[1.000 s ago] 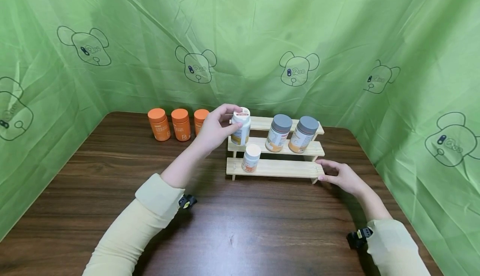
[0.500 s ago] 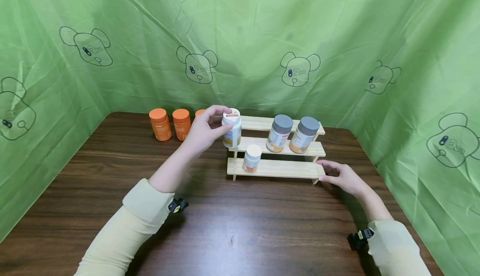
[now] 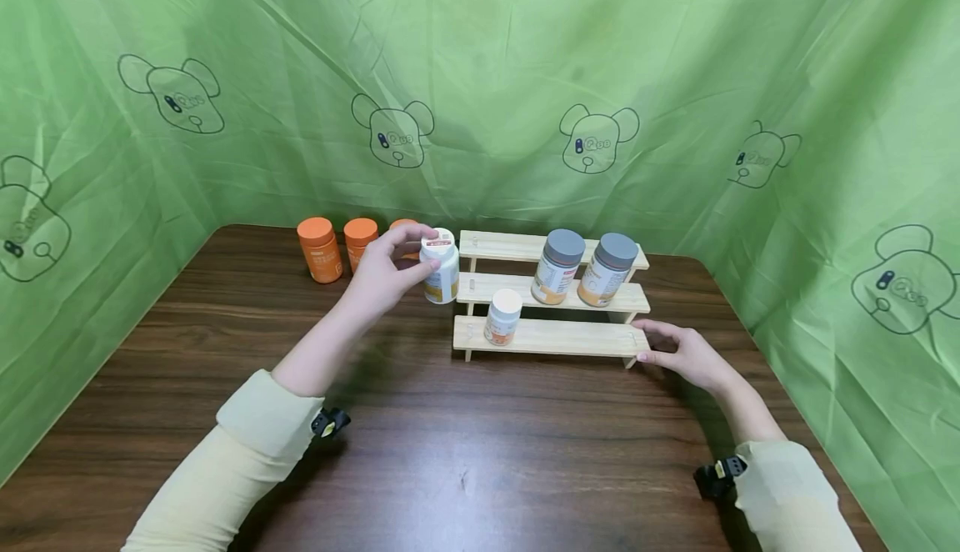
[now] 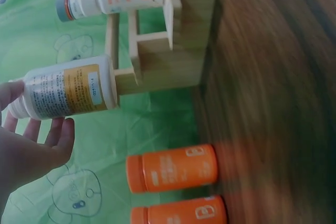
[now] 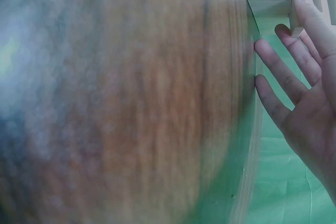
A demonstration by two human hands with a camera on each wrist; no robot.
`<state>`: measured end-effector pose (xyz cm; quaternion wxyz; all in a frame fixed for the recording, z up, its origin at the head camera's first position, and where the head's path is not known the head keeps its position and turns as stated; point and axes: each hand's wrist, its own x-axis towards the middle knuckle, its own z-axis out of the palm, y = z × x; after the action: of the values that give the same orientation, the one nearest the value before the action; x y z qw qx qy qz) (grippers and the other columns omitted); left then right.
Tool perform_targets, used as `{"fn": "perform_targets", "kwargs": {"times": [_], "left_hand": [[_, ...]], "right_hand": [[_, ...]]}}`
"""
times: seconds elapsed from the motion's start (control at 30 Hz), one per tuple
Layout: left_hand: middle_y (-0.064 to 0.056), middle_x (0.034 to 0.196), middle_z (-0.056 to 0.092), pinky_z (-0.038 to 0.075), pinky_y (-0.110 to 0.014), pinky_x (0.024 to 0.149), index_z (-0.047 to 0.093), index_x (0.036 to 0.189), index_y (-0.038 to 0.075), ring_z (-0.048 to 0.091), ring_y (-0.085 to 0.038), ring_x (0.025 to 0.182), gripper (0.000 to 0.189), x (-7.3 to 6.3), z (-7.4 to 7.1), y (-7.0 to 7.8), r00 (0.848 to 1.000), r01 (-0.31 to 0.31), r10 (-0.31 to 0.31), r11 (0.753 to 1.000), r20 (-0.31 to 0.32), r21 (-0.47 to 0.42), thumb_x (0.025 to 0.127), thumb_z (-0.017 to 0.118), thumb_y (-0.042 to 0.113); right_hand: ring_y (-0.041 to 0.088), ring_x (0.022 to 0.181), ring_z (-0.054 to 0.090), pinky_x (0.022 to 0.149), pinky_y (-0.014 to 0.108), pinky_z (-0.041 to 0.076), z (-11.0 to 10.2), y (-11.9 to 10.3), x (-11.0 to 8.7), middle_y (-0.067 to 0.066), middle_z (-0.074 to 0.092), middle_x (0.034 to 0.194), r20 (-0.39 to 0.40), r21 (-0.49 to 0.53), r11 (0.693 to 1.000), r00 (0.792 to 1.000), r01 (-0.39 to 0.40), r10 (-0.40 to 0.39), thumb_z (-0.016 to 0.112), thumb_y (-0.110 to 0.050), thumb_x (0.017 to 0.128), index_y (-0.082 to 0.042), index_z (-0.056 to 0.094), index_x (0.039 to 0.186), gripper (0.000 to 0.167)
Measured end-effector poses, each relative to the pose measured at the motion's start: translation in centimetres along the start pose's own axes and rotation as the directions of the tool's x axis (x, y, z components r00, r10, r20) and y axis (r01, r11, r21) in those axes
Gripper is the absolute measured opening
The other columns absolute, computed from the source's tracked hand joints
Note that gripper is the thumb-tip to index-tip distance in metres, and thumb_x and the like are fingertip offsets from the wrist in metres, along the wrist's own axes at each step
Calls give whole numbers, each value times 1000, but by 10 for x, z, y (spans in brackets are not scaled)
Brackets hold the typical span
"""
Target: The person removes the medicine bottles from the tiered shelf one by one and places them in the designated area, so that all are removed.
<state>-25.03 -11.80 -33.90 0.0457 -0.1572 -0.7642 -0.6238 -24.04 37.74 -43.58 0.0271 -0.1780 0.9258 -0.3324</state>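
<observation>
Left grip [image 3: 381, 275] clamped on white bottle [image 3: 442, 273], right grip [image 3: 681, 358] on rack edge [image 3: 627, 341]; table [image 3: 480, 435] wide in front.

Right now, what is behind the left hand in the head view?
The rightmost orange bottle: its lid partly shows, but most of its body is covered. The left hand also hides some of the middle orange bottle.
</observation>
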Motion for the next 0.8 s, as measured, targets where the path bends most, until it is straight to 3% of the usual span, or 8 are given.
{"fn": "perform_targets", "kwargs": {"times": [0.27, 0.47, 0.7, 0.8], "left_hand": [[-4, 122, 57, 55, -35, 79, 58, 117, 16, 59, -26, 108, 34, -4, -16, -15, 1000, -3, 3, 1000, -9, 31, 85, 71, 17], [-10, 123, 58, 53, -36, 82, 57, 118, 13, 59, -28, 106, 35, -6, -25, -29, 1000, 9, -9, 995, -2, 96, 86, 70, 15], [-19, 122, 57, 53, -38, 82, 54, 120, 1, 58, -35, 108, 35, -14, -31, -18, 1000, 7, -9, 987, 17, 158, 87, 66, 5], [-19, 120, 57, 52, -35, 81, 55, 120, 1, 58, -35, 106, 35, -13, -34, -24, 1000, 3, -7, 984, 20, 179, 87, 66, 5]], "right_hand": [[9, 97, 60, 81, 24, 48, 0, -2, 0, 10, 65, 115, -9, 4, 1000, 1000, 0, 0, 73, -26, 83, -12, 55, 131, 53], [19, 97, 61, 82, 33, 50, -1, -17, -2, 14, 66, 113, -3, 15, 1000, 1000, 11, -11, 73, -18, 83, -5, 54, 131, 53], [24, 98, 61, 83, 40, 50, -6, -42, -7, 18, 64, 115, 3, 5, 1000, 1000, 17, -17, 72, -13, 84, 1, 54, 129, 51], [26, 99, 61, 85, 42, 49, -6, -45, -8, 18, 64, 115, 9, 5, 1000, 1000, 11, -11, 72, -13, 84, 1, 54, 129, 51]]}}
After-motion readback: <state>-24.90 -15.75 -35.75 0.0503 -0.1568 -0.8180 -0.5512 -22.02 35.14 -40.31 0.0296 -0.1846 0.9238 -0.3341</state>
